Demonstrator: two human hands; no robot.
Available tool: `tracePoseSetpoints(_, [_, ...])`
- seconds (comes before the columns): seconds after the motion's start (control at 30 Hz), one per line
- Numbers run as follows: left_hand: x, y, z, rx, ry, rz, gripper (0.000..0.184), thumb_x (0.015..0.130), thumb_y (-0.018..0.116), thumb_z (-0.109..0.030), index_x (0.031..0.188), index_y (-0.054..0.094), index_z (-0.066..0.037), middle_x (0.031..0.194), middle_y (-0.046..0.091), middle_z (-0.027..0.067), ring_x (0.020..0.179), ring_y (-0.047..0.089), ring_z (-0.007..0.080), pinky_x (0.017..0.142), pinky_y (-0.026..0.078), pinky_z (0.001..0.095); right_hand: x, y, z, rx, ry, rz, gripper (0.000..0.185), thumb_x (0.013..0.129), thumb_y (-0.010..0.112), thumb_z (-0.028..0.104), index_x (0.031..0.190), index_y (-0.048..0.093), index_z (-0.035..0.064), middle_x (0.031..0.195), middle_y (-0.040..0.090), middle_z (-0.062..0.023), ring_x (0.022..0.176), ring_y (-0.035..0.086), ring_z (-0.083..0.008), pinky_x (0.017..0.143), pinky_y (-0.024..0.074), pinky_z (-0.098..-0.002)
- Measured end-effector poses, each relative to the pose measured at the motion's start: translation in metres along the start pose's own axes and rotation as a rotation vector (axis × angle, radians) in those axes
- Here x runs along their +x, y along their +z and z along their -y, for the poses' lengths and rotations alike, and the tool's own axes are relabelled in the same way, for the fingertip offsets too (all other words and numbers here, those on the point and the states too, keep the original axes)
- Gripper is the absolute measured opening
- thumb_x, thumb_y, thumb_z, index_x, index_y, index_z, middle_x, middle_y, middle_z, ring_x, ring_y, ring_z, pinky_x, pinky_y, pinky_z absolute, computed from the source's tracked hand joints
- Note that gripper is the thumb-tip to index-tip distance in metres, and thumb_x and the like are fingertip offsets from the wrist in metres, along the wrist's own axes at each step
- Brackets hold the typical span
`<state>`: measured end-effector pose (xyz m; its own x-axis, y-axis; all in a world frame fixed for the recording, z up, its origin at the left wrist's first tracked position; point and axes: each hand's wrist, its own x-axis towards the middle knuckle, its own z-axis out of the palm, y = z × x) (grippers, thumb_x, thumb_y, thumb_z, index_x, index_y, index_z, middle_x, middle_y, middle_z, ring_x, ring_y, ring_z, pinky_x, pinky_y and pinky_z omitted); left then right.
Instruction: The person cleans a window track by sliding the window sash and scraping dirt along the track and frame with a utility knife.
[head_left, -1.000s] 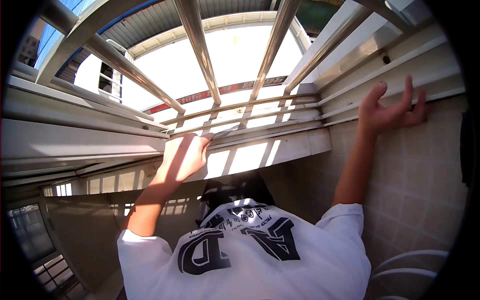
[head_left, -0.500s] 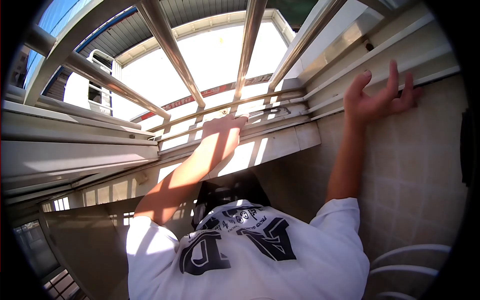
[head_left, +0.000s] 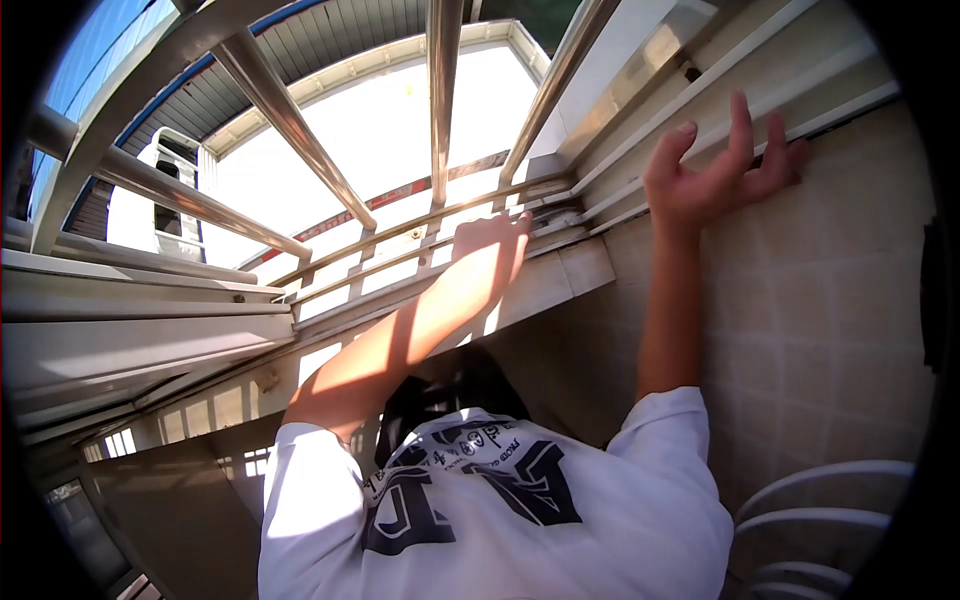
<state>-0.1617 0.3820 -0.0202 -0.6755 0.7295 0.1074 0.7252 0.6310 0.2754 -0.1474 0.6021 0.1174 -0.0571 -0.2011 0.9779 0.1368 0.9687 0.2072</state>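
My left hand (head_left: 488, 248) is over the window track (head_left: 350, 290) near its right end, in striped sunlight. Its fingers are bent together and point down to the track; what they grip, if anything, is too small to tell. A dark grey patch (head_left: 553, 220) lies in the track just right of the fingertips. My right hand (head_left: 700, 185) is raised by the window's right side frame (head_left: 735, 115), fingers spread and curled, palm partly showing, with nothing in it. Whether it touches the frame or the tiled wall (head_left: 790, 290) is unclear.
Metal bars (head_left: 443, 100) stand beyond the track. A sliding window frame (head_left: 150, 345) is at the left, and a pale ledge (head_left: 550, 280) runs below the track. White curved rails (head_left: 820, 518) are at the lower right.
My left hand has slid to the right along the track, towards its corner. The view has shifted, and my right hand keeps its spread pose by the side frame.
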Motion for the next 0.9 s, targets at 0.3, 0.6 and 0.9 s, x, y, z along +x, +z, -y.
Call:
tracePoseSetpoints(0.3, [-0.024, -0.048, 0.045, 0.011, 0.132, -0.008, 0.028, 0.096, 0.059, -0.015, 0.120, 0.075, -0.014, 0.081, 0.071, 0.0144, 0.080, 0.073, 0.0306, 0.065, 0.056, 0.0422, -0.001, -0.001, 0.000, -0.019, 0.006, 0.021, 0.044, 0.091, 0.061, 0.023, 0.132, 0.065, 0.0087, 0.145, 0.045, -0.0196, 0.147, 0.029, -0.0452, 0.121, 0.0159, -0.0632])
tracePoseSetpoints(0.6, [-0.060, -0.087, 0.067, 0.090, 0.139, 0.019, 0.026, 0.092, 0.061, -0.009, 0.113, 0.076, -0.010, 0.073, 0.071, 0.0101, 0.073, 0.073, 0.0273, 0.059, 0.055, 0.0394, -0.003, 0.003, 0.002, 0.009, 0.021, -0.012, 0.046, 0.088, 0.059, 0.019, 0.132, 0.065, 0.0072, 0.146, 0.045, -0.0211, 0.148, 0.027, -0.0489, 0.121, 0.0131, -0.0641])
tracePoseSetpoints(0.9, [0.003, 0.008, 0.004, 0.051, 0.173, -0.004, 0.046, 0.096, 0.059, -0.009, 0.141, 0.057, -0.001, 0.081, 0.067, 0.0154, 0.069, 0.069, 0.0323, 0.057, 0.054, 0.0426, -0.002, 0.001, 0.002, -0.007, 0.024, 0.024, 0.043, 0.093, 0.061, 0.022, 0.132, 0.064, 0.0052, 0.145, 0.045, -0.0214, 0.146, 0.030, -0.0416, 0.123, 0.0124, -0.0627])
